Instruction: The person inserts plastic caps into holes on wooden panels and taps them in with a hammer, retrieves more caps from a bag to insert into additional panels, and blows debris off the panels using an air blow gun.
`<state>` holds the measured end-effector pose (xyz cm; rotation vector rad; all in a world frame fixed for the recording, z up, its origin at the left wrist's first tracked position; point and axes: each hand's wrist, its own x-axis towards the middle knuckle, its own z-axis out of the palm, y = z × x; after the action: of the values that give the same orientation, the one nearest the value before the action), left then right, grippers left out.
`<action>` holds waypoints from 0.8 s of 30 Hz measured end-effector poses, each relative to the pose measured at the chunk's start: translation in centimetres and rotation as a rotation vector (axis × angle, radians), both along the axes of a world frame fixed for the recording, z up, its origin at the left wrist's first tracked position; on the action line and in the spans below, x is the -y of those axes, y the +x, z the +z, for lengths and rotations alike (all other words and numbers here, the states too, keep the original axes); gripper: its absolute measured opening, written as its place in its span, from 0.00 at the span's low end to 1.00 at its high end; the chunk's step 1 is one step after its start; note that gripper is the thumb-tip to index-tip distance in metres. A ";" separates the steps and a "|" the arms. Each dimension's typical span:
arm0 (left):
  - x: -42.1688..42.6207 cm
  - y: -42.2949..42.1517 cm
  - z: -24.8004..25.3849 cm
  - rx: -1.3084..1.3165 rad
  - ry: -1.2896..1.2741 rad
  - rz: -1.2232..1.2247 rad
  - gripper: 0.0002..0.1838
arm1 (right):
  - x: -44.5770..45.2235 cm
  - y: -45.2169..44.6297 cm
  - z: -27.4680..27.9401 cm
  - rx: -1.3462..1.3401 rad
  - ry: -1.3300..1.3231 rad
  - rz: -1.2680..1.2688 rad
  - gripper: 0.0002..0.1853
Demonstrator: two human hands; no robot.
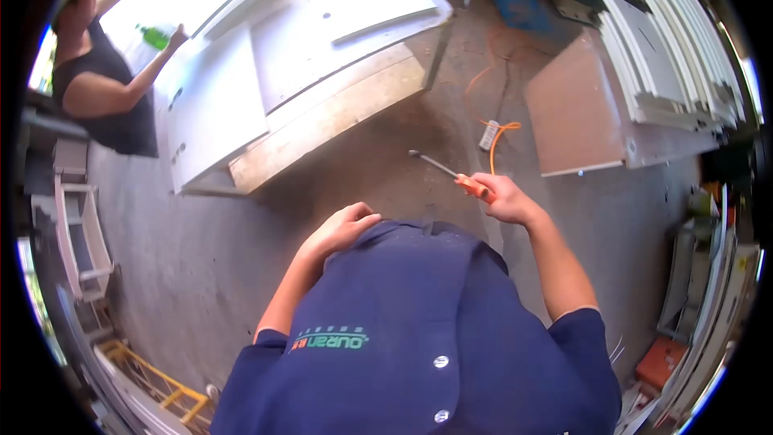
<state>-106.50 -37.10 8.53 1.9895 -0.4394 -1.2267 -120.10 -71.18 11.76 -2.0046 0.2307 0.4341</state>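
Note:
My right hand (509, 198) is closed around the orange handle of a screwdriver (471, 185). Its metal shaft points up and to the left, over the floor, and the tip touches nothing. My left hand (345, 228) lies against the front of my dark blue shirt (394, 274) near the waist, fingers loosely laid on the cloth. Ahead of both hands stands a workbench (338, 117) bearing white panels (213, 105), apart from my hands.
A person (105, 89) in a dark top reaches over the bench at left, near a green bottle (155, 37). A power strip (488, 135) with an orange cord lies on the floor (322, 177). White boards (656, 56) are stacked at right. A yellow frame (161, 379) is lower left.

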 end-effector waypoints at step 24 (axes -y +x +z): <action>7.0 1.0 1.7 -0.099 0.041 -0.123 0.16 | -3.1 19.6 10.3 -0.069 -0.521 0.567 0.20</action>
<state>-105.50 -44.06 10.23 1.9499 -0.4971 -1.4143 -100.53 -68.07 22.08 -2.5658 -0.2177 0.8693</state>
